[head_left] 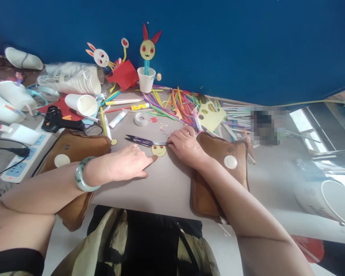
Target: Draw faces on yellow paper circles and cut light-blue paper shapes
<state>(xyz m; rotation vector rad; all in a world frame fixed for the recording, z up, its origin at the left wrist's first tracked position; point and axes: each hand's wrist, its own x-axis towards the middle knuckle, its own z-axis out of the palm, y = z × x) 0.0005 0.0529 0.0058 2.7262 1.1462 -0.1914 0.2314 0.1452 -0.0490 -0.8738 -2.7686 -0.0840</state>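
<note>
A small round yellow paper face [159, 151] with red eyes and a smile lies on the table. My left hand [129, 163] presses its index fingertip on the face's lower left edge. Its thumb is stretched apart, and a green bangle circles the wrist. Just right of the face, my right hand [186, 145] rests with curled fingers close together. What they hold, if anything, is hidden. Purple thread snips [142, 140] lie above the face, and a thin silver piece runs from them towards my right fingertips. A tiny yellow paper disc [114, 142] is left of the snips.
Brown cushions [201, 191] lie under both forearms. Behind are a tape roll [140, 119], a yellow sheet with holes [211, 115], many coloured pipe cleaners [181, 101] and a rabbit figure in a cup [146, 80]. A glue gun [60, 120] and power strip [27, 157] are left.
</note>
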